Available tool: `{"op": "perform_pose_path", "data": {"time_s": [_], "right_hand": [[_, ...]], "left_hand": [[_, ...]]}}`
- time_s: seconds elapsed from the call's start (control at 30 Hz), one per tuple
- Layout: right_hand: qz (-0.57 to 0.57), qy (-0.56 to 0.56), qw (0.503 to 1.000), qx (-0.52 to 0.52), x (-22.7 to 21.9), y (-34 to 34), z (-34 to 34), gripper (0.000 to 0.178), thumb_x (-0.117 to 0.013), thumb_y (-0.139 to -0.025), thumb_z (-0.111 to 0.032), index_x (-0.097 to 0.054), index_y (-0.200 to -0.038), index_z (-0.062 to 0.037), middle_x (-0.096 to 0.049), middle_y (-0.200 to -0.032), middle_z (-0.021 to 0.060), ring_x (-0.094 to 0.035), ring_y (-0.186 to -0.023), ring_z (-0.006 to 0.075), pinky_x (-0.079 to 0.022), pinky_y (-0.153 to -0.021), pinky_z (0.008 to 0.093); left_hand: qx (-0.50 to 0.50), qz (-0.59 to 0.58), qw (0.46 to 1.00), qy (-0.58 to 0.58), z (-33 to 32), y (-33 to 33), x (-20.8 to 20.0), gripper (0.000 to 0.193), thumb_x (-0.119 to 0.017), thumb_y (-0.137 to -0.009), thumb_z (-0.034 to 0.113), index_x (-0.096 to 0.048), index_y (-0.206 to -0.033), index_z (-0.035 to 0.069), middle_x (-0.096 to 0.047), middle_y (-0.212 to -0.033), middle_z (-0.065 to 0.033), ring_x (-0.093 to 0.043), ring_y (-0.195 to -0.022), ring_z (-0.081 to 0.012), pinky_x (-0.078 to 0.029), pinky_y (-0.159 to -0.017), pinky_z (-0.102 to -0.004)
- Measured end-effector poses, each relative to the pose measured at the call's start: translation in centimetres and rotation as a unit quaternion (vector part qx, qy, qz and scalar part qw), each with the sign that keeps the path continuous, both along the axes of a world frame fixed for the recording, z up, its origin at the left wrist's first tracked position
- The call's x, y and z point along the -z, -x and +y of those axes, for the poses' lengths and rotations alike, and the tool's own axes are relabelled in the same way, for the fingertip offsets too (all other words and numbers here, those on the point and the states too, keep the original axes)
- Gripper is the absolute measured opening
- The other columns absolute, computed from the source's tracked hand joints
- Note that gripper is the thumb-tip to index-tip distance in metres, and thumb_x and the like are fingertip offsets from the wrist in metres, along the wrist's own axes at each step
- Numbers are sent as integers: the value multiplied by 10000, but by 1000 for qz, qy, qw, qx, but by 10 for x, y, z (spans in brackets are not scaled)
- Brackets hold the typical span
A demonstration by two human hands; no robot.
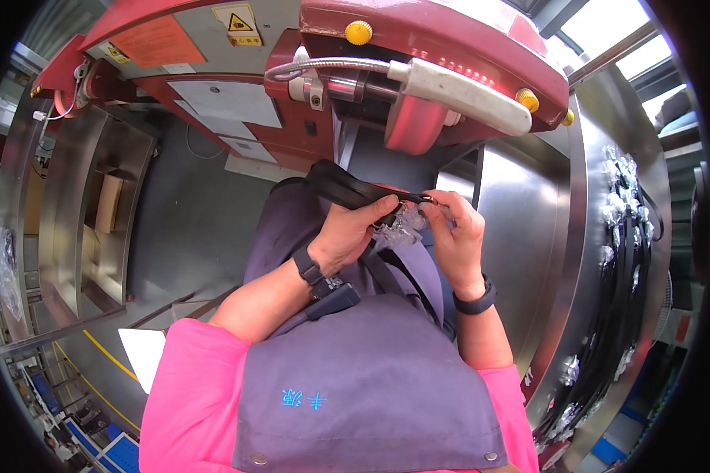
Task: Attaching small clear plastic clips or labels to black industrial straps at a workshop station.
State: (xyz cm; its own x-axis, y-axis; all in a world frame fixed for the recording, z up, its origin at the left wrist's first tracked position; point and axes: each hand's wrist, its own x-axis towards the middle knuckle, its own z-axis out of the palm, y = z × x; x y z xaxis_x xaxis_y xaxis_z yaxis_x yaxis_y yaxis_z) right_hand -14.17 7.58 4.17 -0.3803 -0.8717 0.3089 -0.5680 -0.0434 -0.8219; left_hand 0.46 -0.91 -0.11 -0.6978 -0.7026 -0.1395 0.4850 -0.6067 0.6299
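My left hand (347, 235) pinches a black webbing strap (345, 188) that loops up and over toward the red machine. My right hand (457, 232) grips the strap's end, where a small metal ring (428, 200) shows between the fingers. A clear plastic wrap (398, 229) hangs crumpled between the two hands. Both hands meet over my lap, above a grey apron (371, 370). Each wrist wears a black band.
A red machine (418, 47) with yellow knobs and a white padded arm (465, 94) stands in front. Steel table (584, 236) at right carries a pile of black straps in clear wrap (627, 260). Steel shelving (95, 205) stands at left.
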Motion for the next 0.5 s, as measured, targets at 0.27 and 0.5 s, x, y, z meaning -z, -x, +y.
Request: {"op": "perform_pose_path", "data": {"time_s": [0.27,0.5], "right_hand": [[-207,-2,978,38,13,8,-21,69,-613,-912,-64,-608,-965,-19,-614,-742,-5,-531,-643,42,-420,-572,194],[-271,-5,962,29,16,21,-36,119,-602,-938,-119,-618,-989,-13,-630,-768,1,-555,-688,50,-443,-624,195]], "left_hand": [[33,30,991,-123,-2,17,5,286,-601,-939,193,-621,-1121,-27,-667,-1051,-106,-635,-949,-178,-506,-854,-339],[30,31,989,-144,-5,31,3,354,-555,-966,256,-609,-1149,-42,-655,-1078,-107,-626,-976,-186,-483,-890,-335]]}}
